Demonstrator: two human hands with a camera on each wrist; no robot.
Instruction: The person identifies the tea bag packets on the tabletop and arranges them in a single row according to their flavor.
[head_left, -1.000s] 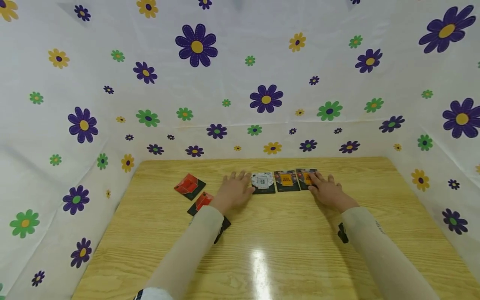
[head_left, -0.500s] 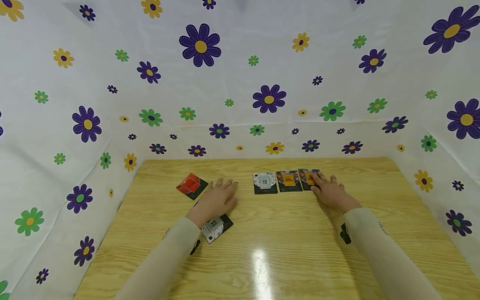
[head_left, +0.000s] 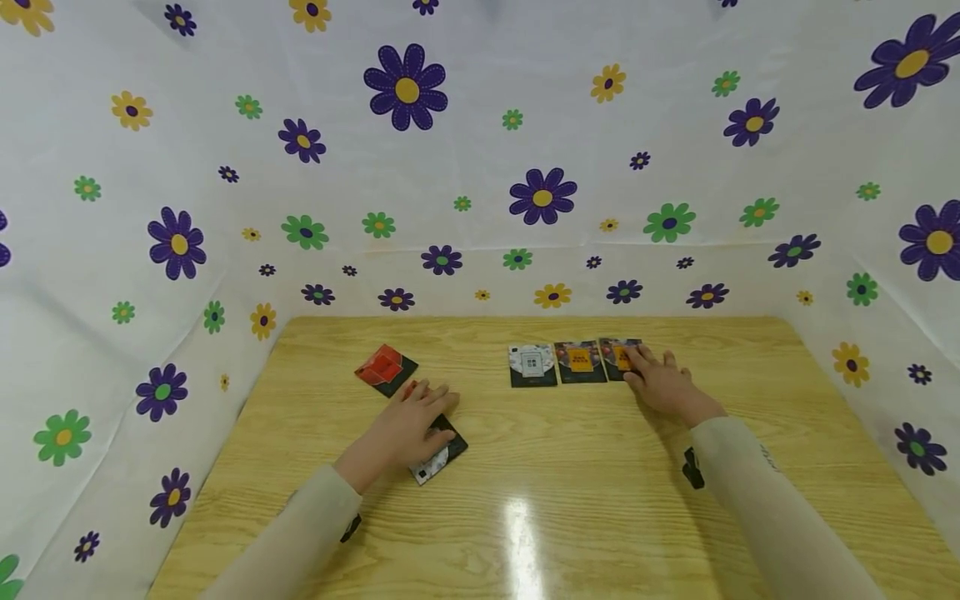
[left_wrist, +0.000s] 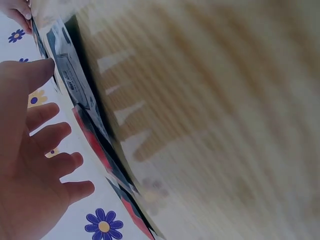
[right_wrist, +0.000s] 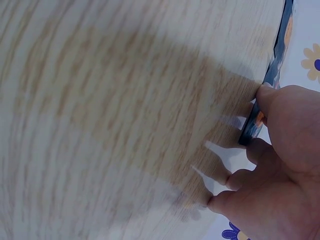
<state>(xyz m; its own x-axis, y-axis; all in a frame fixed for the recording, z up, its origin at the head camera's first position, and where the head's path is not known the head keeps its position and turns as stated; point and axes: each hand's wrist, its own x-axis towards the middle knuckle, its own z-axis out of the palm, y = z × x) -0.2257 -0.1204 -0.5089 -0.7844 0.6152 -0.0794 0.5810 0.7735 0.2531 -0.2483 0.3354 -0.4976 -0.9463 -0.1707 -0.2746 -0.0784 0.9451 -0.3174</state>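
Observation:
My left hand (head_left: 397, 429) hovers, fingers spread, over a white-and-black square packet (head_left: 426, 471) and a red-and-black packet (head_left: 409, 389) that it mostly covers. In the left wrist view its fingers are apart, with the white packet (left_wrist: 75, 77) and red packet (left_wrist: 94, 140) beyond them. Another red-and-black packet (head_left: 384, 367) lies just behind. My right hand (head_left: 667, 387) rests at an orange-and-black packet (head_left: 613, 352), index finger on its face. The right wrist view shows the thumb (right_wrist: 266, 95) at this packet's near edge. Left of it lie a matching orange packet (head_left: 580, 362) and a white one (head_left: 533, 367).
The packets lie on a wood-grain table (head_left: 525, 467), three in a row near the back edge and three in a slanting line at left. A white flowered cloth (head_left: 465, 150) stands behind the table and along both sides.
My left hand has moved away from the white packet in the row, leftward and toward me, over the slanting packets. My right hand stays at the end orange packet.

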